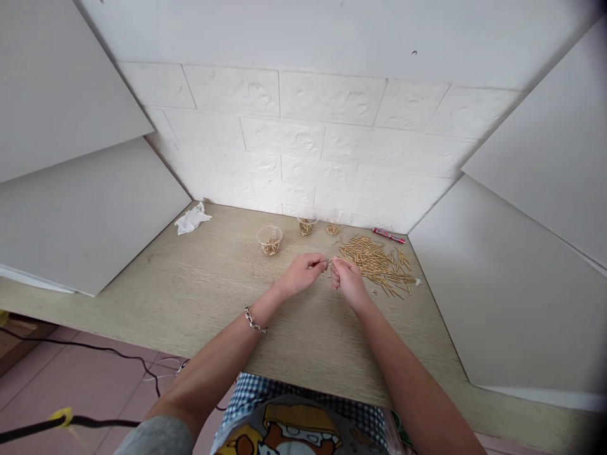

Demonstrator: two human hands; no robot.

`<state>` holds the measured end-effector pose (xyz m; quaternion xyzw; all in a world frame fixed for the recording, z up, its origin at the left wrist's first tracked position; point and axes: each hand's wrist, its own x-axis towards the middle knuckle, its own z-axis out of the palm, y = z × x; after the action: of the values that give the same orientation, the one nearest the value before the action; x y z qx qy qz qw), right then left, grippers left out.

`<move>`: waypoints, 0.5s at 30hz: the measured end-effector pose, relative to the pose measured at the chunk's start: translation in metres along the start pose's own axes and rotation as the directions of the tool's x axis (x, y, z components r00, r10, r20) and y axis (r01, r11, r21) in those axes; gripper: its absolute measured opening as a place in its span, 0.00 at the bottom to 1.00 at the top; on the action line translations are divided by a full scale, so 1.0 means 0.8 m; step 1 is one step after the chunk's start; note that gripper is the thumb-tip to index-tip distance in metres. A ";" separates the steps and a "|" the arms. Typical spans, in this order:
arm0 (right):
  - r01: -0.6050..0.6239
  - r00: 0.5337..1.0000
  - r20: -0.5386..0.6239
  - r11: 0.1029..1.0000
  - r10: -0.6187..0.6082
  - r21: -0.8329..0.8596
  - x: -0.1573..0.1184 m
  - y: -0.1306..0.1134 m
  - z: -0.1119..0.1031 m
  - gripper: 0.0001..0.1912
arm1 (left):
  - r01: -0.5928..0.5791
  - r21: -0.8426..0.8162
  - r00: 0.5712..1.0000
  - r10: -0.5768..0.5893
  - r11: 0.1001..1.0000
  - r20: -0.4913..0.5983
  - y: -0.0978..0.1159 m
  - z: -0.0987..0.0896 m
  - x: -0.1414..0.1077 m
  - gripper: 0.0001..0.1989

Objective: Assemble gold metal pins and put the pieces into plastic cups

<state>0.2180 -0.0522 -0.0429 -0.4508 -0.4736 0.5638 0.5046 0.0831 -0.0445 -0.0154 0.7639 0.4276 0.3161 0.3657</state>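
Note:
Over the middle of the table, my left hand (304, 272) is closed in a pinch, thumb against the fingers. Close to its right, my right hand (348, 278) is closed too, its fingers curled. Between the two fingertips shows a thin metal piece (331, 261), too small to make out fully; both hands seem to grip it. Just beyond my right hand lies a loose pile of thin brass-coloured rods (372, 256). A clear plastic cup (269, 235) with small brass-coloured pieces stands beyond my left hand.
Near the wall stand a second clear cup (307, 221) and a small heap of brass-coloured pieces (332, 229). A red tube-like wrapper (389, 235) lies at the back right, a crumpled white tissue (192, 218) at the back left. White panels (516, 284) flank the table (190, 284).

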 end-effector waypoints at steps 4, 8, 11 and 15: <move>-0.022 1.000 -0.006 0.998 0.022 -0.051 0.001 0.002 -0.002 0.19 | 0.005 -0.018 1.000 -0.005 1.000 0.003 0.001 0.001 0.000 0.13; -0.024 1.000 0.008 0.999 0.025 -0.040 0.000 0.002 -0.003 0.19 | 0.012 -0.065 1.000 -0.010 0.998 0.019 0.002 0.001 0.000 0.13; -0.015 0.999 0.036 1.000 0.015 -0.011 -0.001 0.000 -0.002 0.20 | 0.044 -0.196 0.999 -0.037 0.980 0.037 0.002 0.002 0.000 0.12; -0.004 0.997 0.071 0.999 0.001 0.037 -0.001 -0.001 -0.002 0.20 | 0.098 -0.454 0.994 -0.064 0.886 0.088 0.000 0.005 0.002 0.11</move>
<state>0.2195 -0.0527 -0.0420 -0.4216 -0.4801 0.5888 0.4951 0.0871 -0.0444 -0.0173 0.6485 0.3593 0.3652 0.5631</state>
